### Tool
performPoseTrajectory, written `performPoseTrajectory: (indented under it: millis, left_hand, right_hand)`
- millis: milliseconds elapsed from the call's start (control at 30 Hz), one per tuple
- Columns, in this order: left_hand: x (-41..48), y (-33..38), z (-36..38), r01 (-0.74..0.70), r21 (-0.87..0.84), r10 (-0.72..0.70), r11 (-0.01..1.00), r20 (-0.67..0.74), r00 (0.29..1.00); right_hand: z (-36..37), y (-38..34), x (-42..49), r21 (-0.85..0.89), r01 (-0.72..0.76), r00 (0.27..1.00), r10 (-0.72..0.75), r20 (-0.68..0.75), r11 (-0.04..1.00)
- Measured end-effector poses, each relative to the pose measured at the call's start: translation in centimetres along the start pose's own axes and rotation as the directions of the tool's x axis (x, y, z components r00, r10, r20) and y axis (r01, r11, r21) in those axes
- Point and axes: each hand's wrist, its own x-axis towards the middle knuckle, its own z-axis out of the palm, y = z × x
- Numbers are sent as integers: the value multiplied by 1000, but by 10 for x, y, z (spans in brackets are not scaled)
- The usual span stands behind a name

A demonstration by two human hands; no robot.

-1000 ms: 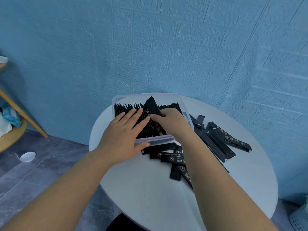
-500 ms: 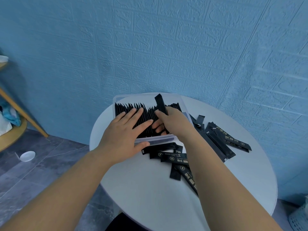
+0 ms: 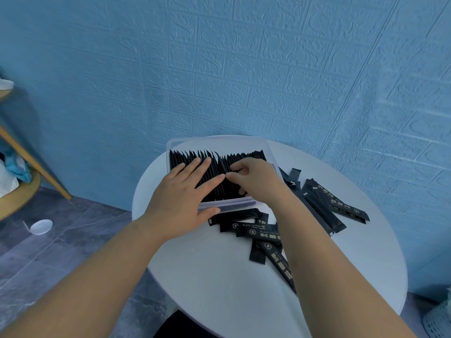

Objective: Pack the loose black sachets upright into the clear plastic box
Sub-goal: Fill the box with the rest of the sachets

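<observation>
The clear plastic box (image 3: 220, 142) stands at the far side of the round white table (image 3: 219, 284). A row of black sachets (image 3: 246, 154) is packed upright inside it. My left hand (image 3: 180, 191) lies flat on the left part of the row, fingers straight, with the thumb against the box's front wall. My right hand (image 3: 256, 178) is in the middle of the row, fingers curled, pinching one sachet that sits level with the others. Loose black sachets (image 3: 258, 234) lie in front of the box, and more loose sachets (image 3: 336, 207) lie to its right.
A blue textured wall is close behind the table. A wooden shelf (image 3: 26, 191) stands at the left, with a small white dish (image 3: 41, 226) on the grey floor below it. A pale basket (image 3: 436, 320) shows at the bottom right corner.
The sachet that my right hand held sticking up above the row has gone down into the box, level with the rest. My left hand stayed on the row.
</observation>
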Motion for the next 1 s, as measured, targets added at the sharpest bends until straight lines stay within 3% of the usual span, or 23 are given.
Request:
performPoseTrajectory:
  millis: [133,533,1000]
  left_hand:
    - [0,0,-1,4,0,-4,1000,10,1000]
    - [-2,2,-1,1,1,-1,1000,13,1000]
    - [12,17,-8,-57,58,50,997,123,991]
  right_hand:
    - [-7,-2,-8,-133,28,998,-21,53,991]
    - [-6,7,-17,16,79,981,-80,177,997]
    - [2,17,-23,-53,145,982,-137,131,988]
